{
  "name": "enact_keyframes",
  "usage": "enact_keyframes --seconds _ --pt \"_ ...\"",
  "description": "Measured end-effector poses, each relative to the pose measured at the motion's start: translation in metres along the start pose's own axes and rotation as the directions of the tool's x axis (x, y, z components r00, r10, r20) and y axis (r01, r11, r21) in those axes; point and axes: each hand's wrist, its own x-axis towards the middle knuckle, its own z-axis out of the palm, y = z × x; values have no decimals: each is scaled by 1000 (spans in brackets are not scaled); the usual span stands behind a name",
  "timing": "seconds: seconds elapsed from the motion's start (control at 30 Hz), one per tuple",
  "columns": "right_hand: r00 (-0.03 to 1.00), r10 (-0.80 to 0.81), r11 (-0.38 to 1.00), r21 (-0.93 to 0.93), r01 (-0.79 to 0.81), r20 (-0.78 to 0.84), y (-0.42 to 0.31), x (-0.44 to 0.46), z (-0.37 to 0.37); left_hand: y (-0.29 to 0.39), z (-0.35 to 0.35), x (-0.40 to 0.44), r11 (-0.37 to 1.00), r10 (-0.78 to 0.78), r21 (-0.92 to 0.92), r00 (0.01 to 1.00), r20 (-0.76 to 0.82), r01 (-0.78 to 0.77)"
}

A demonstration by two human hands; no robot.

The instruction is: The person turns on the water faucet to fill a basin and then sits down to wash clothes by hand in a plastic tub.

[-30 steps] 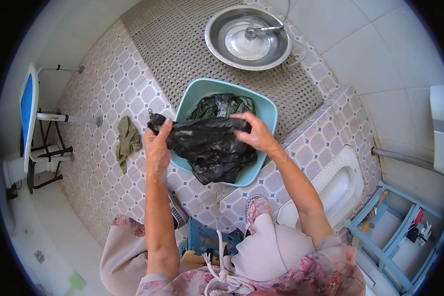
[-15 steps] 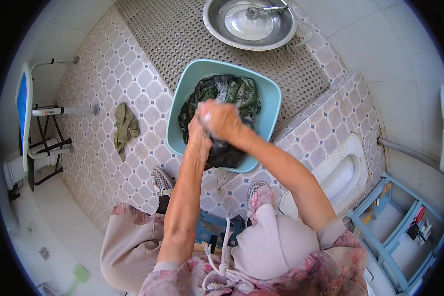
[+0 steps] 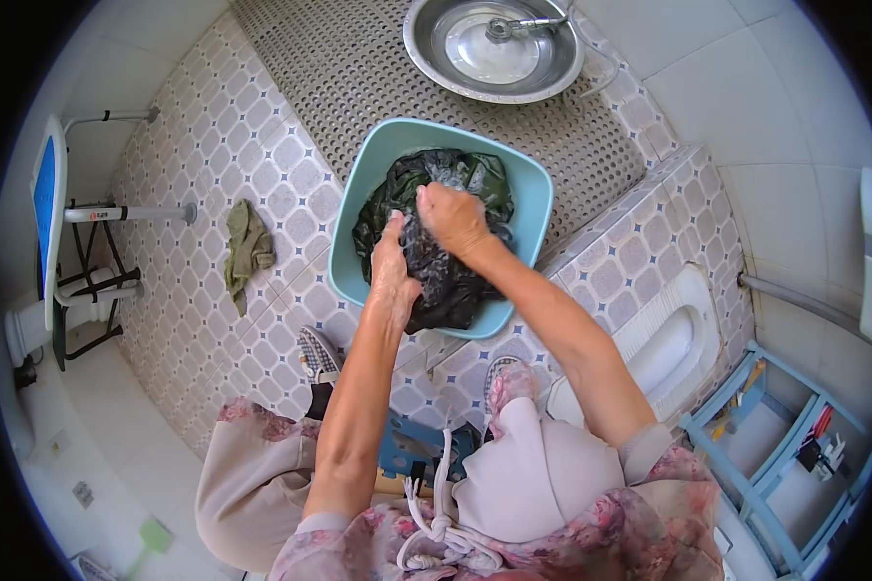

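A light teal basin [image 3: 351, 254] holds wet, dark green and black clothes [image 3: 484, 179] with white suds on them. My right hand [image 3: 452, 221] is closed in a fist on a dark wet garment [image 3: 428, 254] in the basin's middle. Beside it, my left hand [image 3: 389, 271] grips the left part of that same garment, fingers pointing away from me and thumb toward the right. Between the two hands runs a stretch of sudsy black fabric. The inner sides of both hands are hidden.
A metal bowl [image 3: 421, 68] with a shower head [image 3: 500, 30] sits on a perforated mat [image 3: 310, 73]. An olive cloth [image 3: 249, 254] lies on the tiles. At right are a squat toilet [image 3: 683, 339] and a blue rack [image 3: 761, 474]; a folding seat [image 3: 53, 232] is at left.
My hands were pressed together over the clothes, blurred by motion. They are now apart, the left lower and the right slightly to the right, with dark fabric showing between them.
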Motion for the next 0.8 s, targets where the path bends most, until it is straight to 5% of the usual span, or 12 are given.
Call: enact_keyframes --seconds 0.1,0.2,0.27,0.37,0.47,0.5,0.6,0.63,0.73,0.8 --pt "959 44 959 257 -118 279 8 2 -27 20 -23 24 972 204 -126 979 29 -199" --pt "918 -272 944 265 197 288 13 -14 -59 52 -50 36 957 286 -49 958 32 -285" --pt "858 -235 969 176 172 458 20 -16 -69 63 -60 40 909 412 89 911 -35 -408" --pt "851 -176 977 192 91 495 31 -12 -75 63 -56 24 836 480 275 875 53 -475" --pt "855 -75 949 299 -97 513 37 -9 -85 52 -48 8 677 485 424 798 358 -601" --pt "883 -82 903 409 -129 462 36 -10 -91 55 -52 12 482 457 563 741 492 -671" --pt "962 -204 696 718 14 179 49 -7 -88 46 -45 -6 29 285 838 808 515 -544" --pt "956 -77 481 850 -213 284 53 -9 -89 40 -44 -8 36 289 833 804 519 -552" --pt "935 0 232 910 -345 354 42 -7 -94 23 -46 3 31 323 869 828 459 -494" --pt "942 9 51 940 -337 337 41 -6 -87 25 -46 3 113 398 793 759 516 -598"
